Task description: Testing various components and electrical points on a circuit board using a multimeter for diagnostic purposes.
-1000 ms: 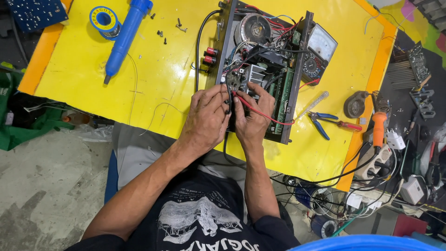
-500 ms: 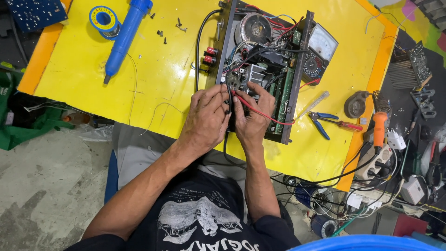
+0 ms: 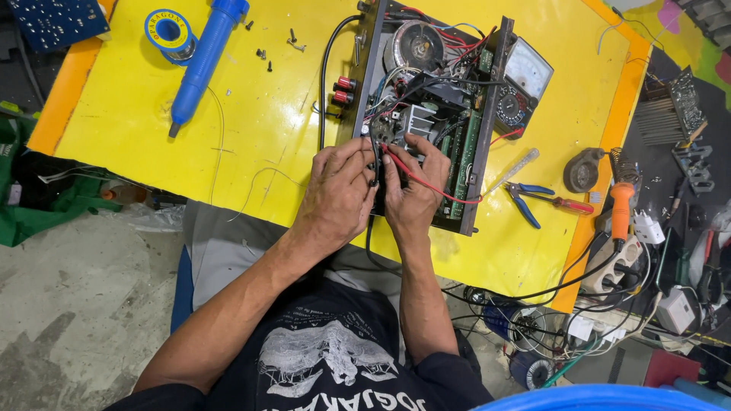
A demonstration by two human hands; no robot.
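An opened black electronics chassis (image 3: pixel 464 183) lies on the yellow table (image 3: pixel 259 129), showing a round transformer (image 3: pixel 413 47), a heat sink and many wires. My left hand (image 3: pixel 335 198) and my right hand (image 3: pixel 415 190) meet at the chassis's near front corner. Their fingertips pinch a small dark part there. A red wire (image 3: pixel 426 185) runs across my right hand to the circuit board. What exactly the fingers hold is hidden.
A blue desoldering pump (image 3: pixel 204 61) and a solder spool (image 3: pixel 169 32) lie at the far left, with loose screws (image 3: pixel 263 53) nearby. An analog multimeter (image 3: pixel 521 84) sits right of the chassis. Blue-handled pliers (image 3: pixel 525 199), a screwdriver (image 3: pixel 567 204) and an orange soldering iron (image 3: pixel 620 209) lie right.
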